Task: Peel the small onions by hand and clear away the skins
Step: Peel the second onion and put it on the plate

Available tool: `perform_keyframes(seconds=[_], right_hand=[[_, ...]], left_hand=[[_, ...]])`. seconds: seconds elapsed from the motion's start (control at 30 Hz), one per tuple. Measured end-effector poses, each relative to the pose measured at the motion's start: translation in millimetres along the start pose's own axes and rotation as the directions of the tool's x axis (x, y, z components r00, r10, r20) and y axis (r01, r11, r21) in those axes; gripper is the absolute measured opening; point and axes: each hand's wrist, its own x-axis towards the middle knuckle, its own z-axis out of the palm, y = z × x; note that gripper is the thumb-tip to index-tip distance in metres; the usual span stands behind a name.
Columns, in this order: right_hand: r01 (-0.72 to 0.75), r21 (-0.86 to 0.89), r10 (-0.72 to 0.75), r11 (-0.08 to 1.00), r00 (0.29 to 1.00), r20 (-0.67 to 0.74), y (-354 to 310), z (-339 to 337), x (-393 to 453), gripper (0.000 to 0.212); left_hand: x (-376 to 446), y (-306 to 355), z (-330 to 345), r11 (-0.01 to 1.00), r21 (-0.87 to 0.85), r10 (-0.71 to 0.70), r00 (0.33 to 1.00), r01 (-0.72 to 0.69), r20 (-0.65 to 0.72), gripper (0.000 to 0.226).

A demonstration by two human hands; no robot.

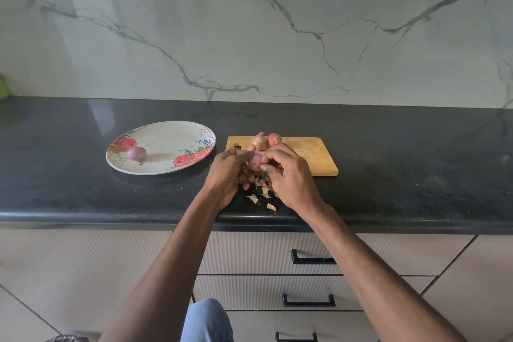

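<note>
Peeling is the step in hand, and judging by the layout it is about midway. Both hands work one onion (255, 159) just in front of the board (313, 157), over its near left corner. The left hand (231, 172) curls round the onion from the left, thumb up against it; the right hand (288, 175) pinches at its right side with fingertips, apparently pulling skin away. The onion shows smooth and purple between the fingers, so most of its skin seems gone.

On the board's far edge sit two more onions (266, 140), side by side and touching, with their dry skins on. Left of the board, a floral plate (166, 130) holds one peeled onion (136, 153) near its left rim. Loose skins (261, 194) lie on the dark counter (416, 175) in front of the board, under the hands.

The next move likely calls for stripping the last bits, then carrying the onion left to the plate, a short reach over bare counter. The skins lie near the counter's front edge, so gathering them needs a sweep away from that edge or they may drop to the floor. Right of the board the counter runs open, and there is room behind it up to the wall.
</note>
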Motion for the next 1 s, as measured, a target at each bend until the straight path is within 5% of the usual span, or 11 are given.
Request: perform_keyframes(seconds=[0.17,0.63,1.0], right_hand=[[-0.04,0.037,0.039,0.999,0.999,0.007,-2.0,-1.1,0.4,0.03],[0.073,-0.052,-0.073,0.996,0.997,-0.01,0.6,5.7,-1.1,0.008],[0.063,-0.17,-0.061,0.983,0.998,0.02,0.4,7.3,-3.1,0.007]], left_hand=[[-2.9,1.9,1.6,1.0,-0.028,-0.007,1.0,0.006,-0.008,0.017],[-2.6,1.6,0.5,0.998,0.056,-0.011,0.999,0.008,0.047,0.017],[-6.8,6.4,3.4,0.994,-0.1,-0.044,0.998,0.04,-0.035,0.033]])
